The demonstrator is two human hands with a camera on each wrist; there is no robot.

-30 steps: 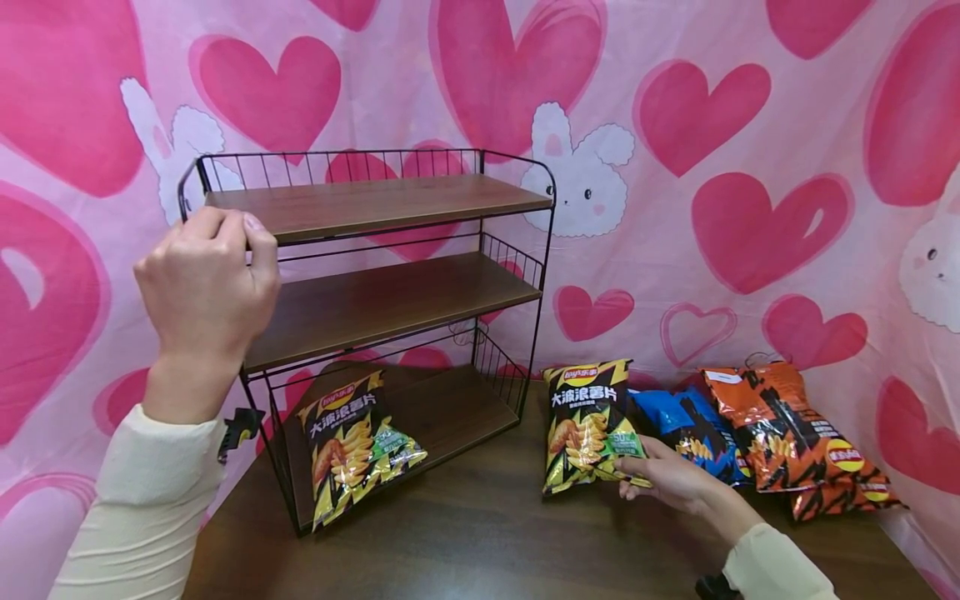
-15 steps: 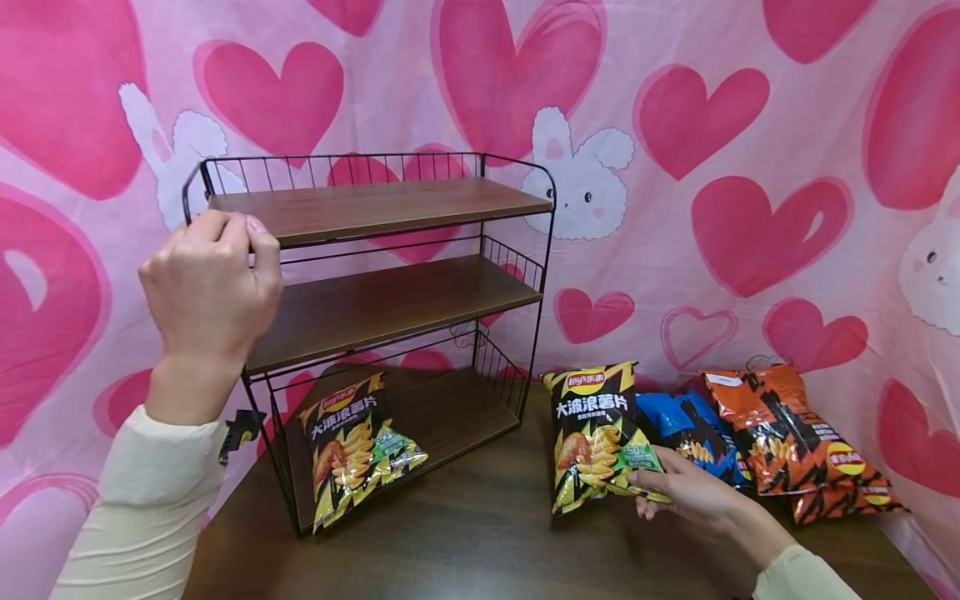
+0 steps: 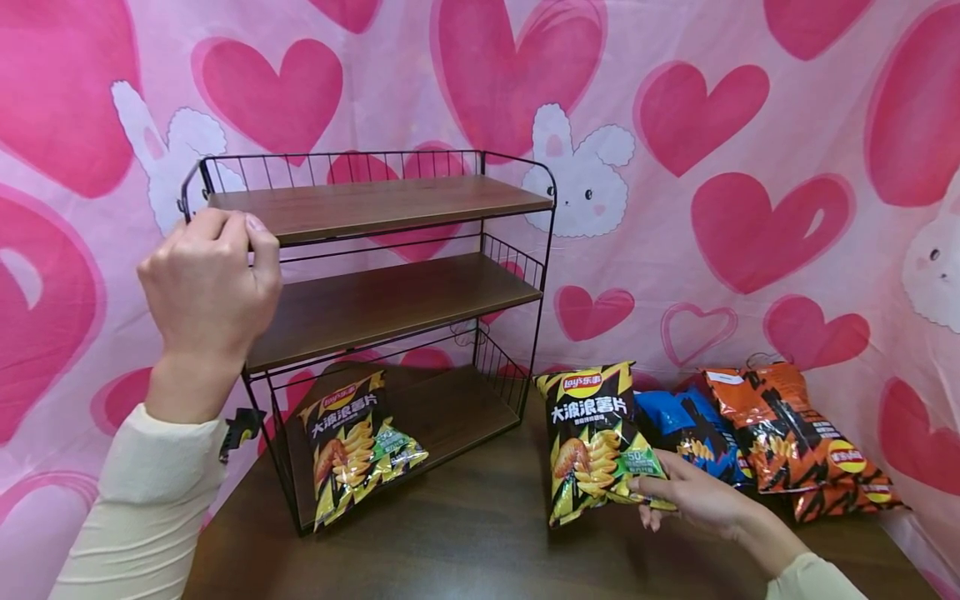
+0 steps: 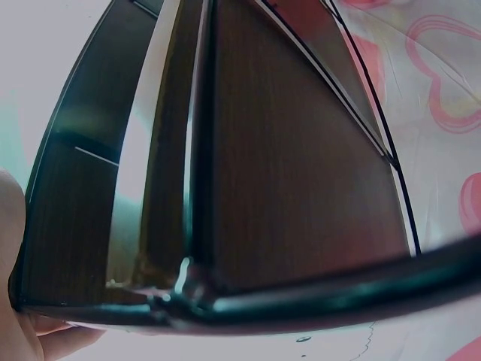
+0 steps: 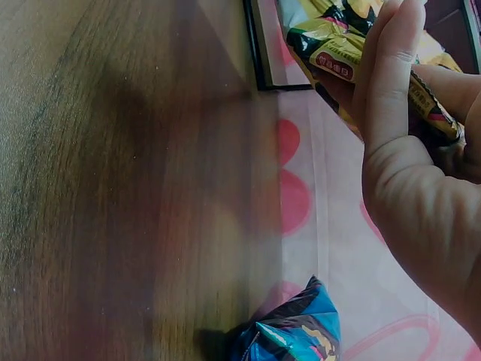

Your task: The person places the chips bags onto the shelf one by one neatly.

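Observation:
My left hand (image 3: 213, 300) grips the front left of a black wire rack (image 3: 536, 333) near its top shelf (image 3: 382, 204). In the left wrist view, the fingers (image 4: 11, 226) curl round its dark metal tube. My right hand (image 3: 697, 500) pinches the lower right corner of a yellow and black chip bag (image 3: 588, 442), thumb in front. That bag stands nearly upright, and its lower end appears lifted off the table. Another bag of the same print (image 3: 356, 450) leans on the rack's bottom shelf (image 3: 465, 408), at its left end.
At the right of the wooden table (image 3: 450, 542) lie a blue chip bag (image 3: 682, 429) and orange chip bags (image 3: 780, 425), one partly over another. The middle shelf (image 3: 397, 304) lies under the top one. A pink heart-printed cloth (image 3: 697, 125) hangs close behind.
My right hand has drawn the yellow and black bag a little nearer to me and slightly right, more from the blue bag's front. The left hand keeps its place on the rack.

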